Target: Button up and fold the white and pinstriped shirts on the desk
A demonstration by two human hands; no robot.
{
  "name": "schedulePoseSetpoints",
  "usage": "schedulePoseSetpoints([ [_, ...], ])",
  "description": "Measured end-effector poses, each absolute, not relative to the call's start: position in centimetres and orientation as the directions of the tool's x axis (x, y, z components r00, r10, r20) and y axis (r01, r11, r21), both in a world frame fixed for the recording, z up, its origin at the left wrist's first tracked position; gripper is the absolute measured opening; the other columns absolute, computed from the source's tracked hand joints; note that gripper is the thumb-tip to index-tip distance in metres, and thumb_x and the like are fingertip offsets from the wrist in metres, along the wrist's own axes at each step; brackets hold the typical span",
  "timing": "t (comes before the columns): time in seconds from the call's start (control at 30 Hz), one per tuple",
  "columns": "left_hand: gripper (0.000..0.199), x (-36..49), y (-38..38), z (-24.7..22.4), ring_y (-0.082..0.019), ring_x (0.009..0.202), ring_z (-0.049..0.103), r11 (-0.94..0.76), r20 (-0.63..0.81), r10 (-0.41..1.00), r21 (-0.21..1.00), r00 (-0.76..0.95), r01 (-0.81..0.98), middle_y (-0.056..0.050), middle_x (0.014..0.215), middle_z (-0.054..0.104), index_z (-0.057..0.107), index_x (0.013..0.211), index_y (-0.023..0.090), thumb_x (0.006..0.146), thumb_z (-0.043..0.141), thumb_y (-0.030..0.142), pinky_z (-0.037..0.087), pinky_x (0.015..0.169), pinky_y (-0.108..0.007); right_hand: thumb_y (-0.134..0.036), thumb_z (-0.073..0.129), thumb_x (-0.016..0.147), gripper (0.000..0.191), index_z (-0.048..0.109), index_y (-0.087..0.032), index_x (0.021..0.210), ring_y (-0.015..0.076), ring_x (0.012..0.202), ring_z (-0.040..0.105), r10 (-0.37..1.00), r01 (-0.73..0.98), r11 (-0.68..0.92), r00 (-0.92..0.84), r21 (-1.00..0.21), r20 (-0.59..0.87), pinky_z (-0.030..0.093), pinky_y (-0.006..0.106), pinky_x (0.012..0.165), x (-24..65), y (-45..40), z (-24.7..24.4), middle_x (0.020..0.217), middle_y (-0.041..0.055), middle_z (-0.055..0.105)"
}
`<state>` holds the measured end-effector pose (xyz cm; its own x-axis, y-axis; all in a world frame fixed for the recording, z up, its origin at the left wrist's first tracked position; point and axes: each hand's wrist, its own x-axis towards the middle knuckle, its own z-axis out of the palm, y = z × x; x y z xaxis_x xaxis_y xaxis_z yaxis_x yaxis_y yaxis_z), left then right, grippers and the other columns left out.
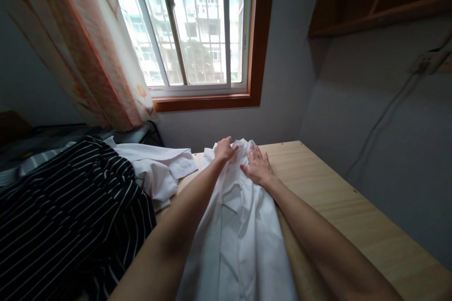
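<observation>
A white shirt (231,225) lies lengthwise before me on a wooden board, creased, its far end bunched near the board's back edge. At that far end my left hand (225,149) has its fingers curled in on the cloth, pinching it; part of the grip is hidden from this angle. Just to the right, my right hand (259,167) rests palm down on the shirt with its fingers spread. Both forearms reach forward along either side of the garment.
The pale wooden board (318,188) extends to the right, towards the wall. At left lie a black striped garment (70,216) and another white garment (158,164). A curtain (92,47) hangs by the barred window (197,33). A cable (381,120) runs down the right wall below a shelf (374,14).
</observation>
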<state>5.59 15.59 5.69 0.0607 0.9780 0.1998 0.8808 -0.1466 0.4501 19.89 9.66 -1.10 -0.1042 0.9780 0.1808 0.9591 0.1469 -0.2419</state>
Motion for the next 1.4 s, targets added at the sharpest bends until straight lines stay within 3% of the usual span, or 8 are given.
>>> schedulePoseSetpoints([
  [0.17, 0.035, 7.2, 17.5, 5.3, -0.028, 0.098, 0.067, -0.046, 0.208, 0.976, 0.469, -0.06, 0.882, -0.016, 0.107, 0.071, 0.073, 0.106, 0.018, 0.095, 0.044, 0.035, 0.048, 0.079, -0.033, -0.058, 0.032, 0.094, 0.073, 0.028, -0.012, 0.15, 0.0266, 0.148, 0.009, 0.981, 0.956, 0.19, -0.175, -0.224, 0.085, 0.0, 0.053, 0.116, 20.1, 9.2, -0.7, 0.16, 0.0144, 0.015],
  [0.37, 0.039, 7.8, 16.0, 4.6, -0.026, 0.098, 0.066, -0.197, 0.359, 0.932, 0.392, 0.048, 0.899, -0.012, 0.106, 0.072, 0.073, 0.104, 0.022, 0.096, 0.038, 0.038, 0.047, 0.082, -0.034, -0.058, 0.028, 0.096, 0.065, 0.045, -0.014, 0.14, 0.0293, 0.134, 0.039, 0.985, 0.958, 0.151, -0.125, -0.242, 0.12, 0.027, 0.044, 0.109, 20.7, 10.0, 0.4, 0.149, 0.0163, 0.041],
  [0.53, 0.027, 7.0, 14.6, 3.0, -0.022, 0.104, 0.063, -0.506, 0.387, 0.828, 0.208, 0.405, 0.837, -0.008, 0.102, 0.072, 0.073, 0.092, 0.022, 0.092, 0.046, 0.026, 0.043, 0.095, -0.033, -0.045, 0.027, 0.098, 0.059, 0.03, -0.016, 0.149, 0.0262, 0.146, 0.014, 0.996, 0.968, 0.082, -0.07, -0.237, 0.061, 0.014, 0.053, 0.115, 20.9, 12.3, -0.1, 0.16, 0.0086, 0.018],
  [0.67, 0.033, 6.2, 14.1, 1.3, -0.023, 0.13, 0.047, -0.667, 0.272, 0.731, 0.088, 0.626, 0.74, -0.007, 0.124, 0.065, 0.069, 0.106, 0.02, 0.097, 0.038, 0.026, 0.027, 0.113, -0.042, -0.038, 0.025, 0.098, 0.058, 0.028, -0.013, 0.151, 0.0223, 0.147, 0.012, 0.998, 0.966, 0.063, -0.061, -0.249, 0.017, 0.009, 0.054, 0.116, 21.1, 13.8, -0.9, 0.16, 0.0096, 0.019],
  [0.87, 0.072, 5.2, 12.8, 0.6, -0.033, 0.148, 0.004, -0.628, -0.053, 0.768, 0.132, 0.639, 0.767, -0.01, 0.159, 0.018, 0.028, 0.151, 0.02, 0.094, 0.03, 0.064, 0.005, 0.114, -0.062, -0.026, 0.025, 0.095, 0.057, 0.029, -0.008, 0.15, 0.0262, 0.145, 0.019, 0.994, 0.959, -0.049, 0.075, -0.278, 0.083, 0.009, 0.055, 0.116, 21.5, 14.7, -1.7, 0.158, 0.0124, 0.023],
  [1.13, 0.092, 2.4, 5.3, 4.3, -0.034, 0.147, 0.005, -0.727, -0.276, 0.586, 0.238, 0.762, 0.644, -0.017, 0.159, 0.012, 0.021, 0.153, 0.016, 0.085, 0.03, 0.077, 0.005, 0.113, -0.062, -0.028, 0.021, 0.098, 0.055, 0.037, -0.007, 0.146, 0.0217, 0.139, 0.033, 0.951, 0.943, -0.045, 0.142, -0.33, 0.277, 0.025, 0.033, 0.113, 21.8, 13.5, -0.8, 0.153, 0.0143, 0.036],
  [1.23, 0.082, 1.1, 2.4, 4.0, -0.033, 0.147, 0.009, -0.816, -0.2, 0.492, 0.234, 0.847, 0.529, -0.013, 0.159, 0.016, 0.021, 0.153, 0.021, 0.089, 0.033, 0.071, 0.006, 0.115, -0.06, -0.035, 0.023, 0.099, 0.056, 0.032, -0.011, 0.149, 0.0199, 0.144, 0.022, 0.948, 0.954, 0.083, 0.013, -0.289, 0.317, 0.016, 0.034, 0.117, 21.4, 12.9, -0.1, 0.158, 0.0095, 0.026],
  [1.4, 0.071, -0.1, 0.8, 2.3, -0.033, 0.147, 0.01, -0.852, -0.055, 0.487, 0.19, 0.872, 0.488, -0.007, 0.159, 0.019, 0.024, 0.152, 0.03, 0.092, 0.03, 0.068, 0.005, 0.116, -0.059, -0.05, 0.028, 0.098, 0.059, 0.03, -0.025, 0.151, 0.0254, 0.146, 0.018, 0.914, 0.897, 0.405, -0.392, -0.177, 0.103, 0.016, 0.048, 0.116, 20.2, 11.9, 0.0, 0.159, 0.0047, 0.022],
])
